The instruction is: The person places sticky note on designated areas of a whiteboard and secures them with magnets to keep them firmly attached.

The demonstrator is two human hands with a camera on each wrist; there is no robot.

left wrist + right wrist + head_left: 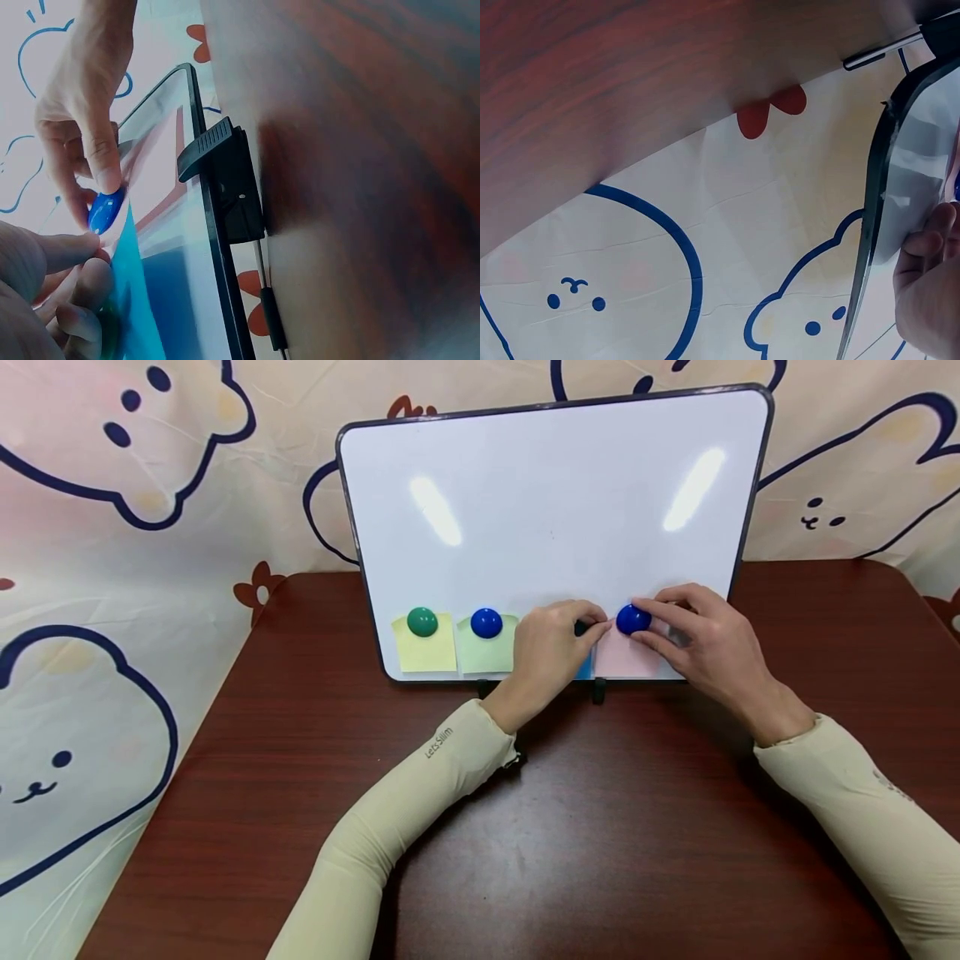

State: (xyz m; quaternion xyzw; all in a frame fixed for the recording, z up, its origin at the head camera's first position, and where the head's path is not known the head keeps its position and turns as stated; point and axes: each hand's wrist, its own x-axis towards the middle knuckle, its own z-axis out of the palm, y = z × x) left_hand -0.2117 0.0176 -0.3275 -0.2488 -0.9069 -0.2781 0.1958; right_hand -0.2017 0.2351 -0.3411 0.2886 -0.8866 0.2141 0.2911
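Note:
My right hand (712, 643) pinches a round blue magnet (633, 619) between thumb and fingers, over the upper part of a pink sticky note (626, 660) at the whiteboard's lower right. Thumb and fingertip of my left hand (551, 643) pinch the note's upper left corner, close beside the magnet. In the left wrist view, the blue magnet (105, 212) sits just off the left fingertips, and a blue sticky note (136, 300) hangs below them. A green magnet (109, 330) shows partly behind the left fingers. Only part of the right hand (934, 285) appears in the right wrist view.
The whiteboard (555, 510) stands on the dark wooden table (525, 860), held by black clips (598, 691). At its lower left, a green magnet (422, 622) holds a yellow note (426, 652), and another blue magnet (486, 623) holds a pale green note (483, 658).

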